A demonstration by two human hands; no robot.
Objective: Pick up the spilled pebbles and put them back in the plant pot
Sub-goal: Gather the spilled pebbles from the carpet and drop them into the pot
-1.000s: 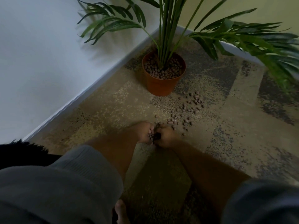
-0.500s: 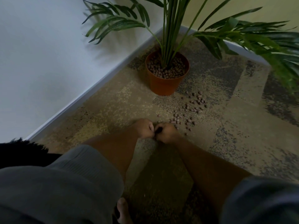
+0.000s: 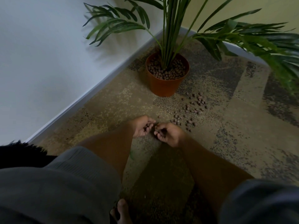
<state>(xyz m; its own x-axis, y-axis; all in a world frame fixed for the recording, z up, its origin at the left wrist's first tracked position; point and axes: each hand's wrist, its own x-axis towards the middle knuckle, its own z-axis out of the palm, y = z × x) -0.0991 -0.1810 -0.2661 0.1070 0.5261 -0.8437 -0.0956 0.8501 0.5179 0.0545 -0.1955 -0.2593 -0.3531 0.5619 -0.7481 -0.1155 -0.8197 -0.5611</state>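
Note:
An orange plant pot [image 3: 163, 87] stands on the carpet near the room's corner, filled with brown pebbles around a green palm. Spilled pebbles [image 3: 195, 106] lie scattered on the carpet in front of the pot and to its right. My left hand [image 3: 142, 126] is cupped palm-up with several pebbles in it. My right hand [image 3: 167, 132] is right beside it, fingers curled around a few pebbles. Both hands hover just above the carpet, a little nearer than the closest spilled pebbles.
A white wall with a skirting board [image 3: 90, 97] runs along the left. Long palm fronds [image 3: 258, 39] hang over the floor on the right. My bare foot [image 3: 122, 210] rests on the carpet at the bottom, between my grey sleeves.
My hands have lifted slightly off the carpet, moved a little apart and turned palm-up, showing the pebbles they hold.

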